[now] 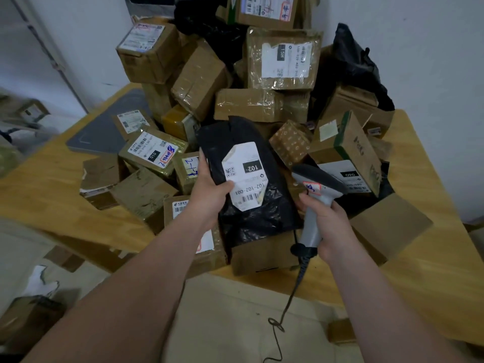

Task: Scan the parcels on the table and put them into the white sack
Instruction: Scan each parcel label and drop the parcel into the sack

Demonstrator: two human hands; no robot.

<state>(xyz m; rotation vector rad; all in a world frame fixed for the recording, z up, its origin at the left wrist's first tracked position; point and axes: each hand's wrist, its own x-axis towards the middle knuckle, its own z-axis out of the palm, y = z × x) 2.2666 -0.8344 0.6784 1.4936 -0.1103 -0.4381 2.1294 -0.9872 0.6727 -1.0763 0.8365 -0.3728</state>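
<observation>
1. Far to the left of the left hand lies a bare stretch of the wooden tabletop [47, 195]. Beyond it is a flat grey pad [104, 132], partly covered by cardboard boxes.
2. Beyond the left hand and a little to its left, a taped box with a 010 label [154, 150] sits in the heap.
3. The left hand [209, 191] grips the black bag parcel [256, 221] by its left edge. The thumb presses on the front at the lower left of the white label [245, 176], and the fingers are curled behind, mostly hidden.
4. The parcel is held over the heap between the two hands, face up. Its label reads 102, with a barcode at the near end.
5. The grey scanner [318, 180] has its head just right of the parcel's label; whether it touches the bag cannot be told. Its cable [288, 299] hangs from the handle's base past the tabletop's near edge.
6. The right hand [330, 226] is wrapped round the scanner's handle, with one finger at the front under the head.
7. Just beyond the scanner head lies a parcel with a 060 label [348, 174], and beside it is a green-edged box [351, 145]. A plain brown box [390, 226] lies to the right of the right hand.
8. Well beyond both hands, a box with a 15H label [282, 58] sits high in the pile.
</observation>
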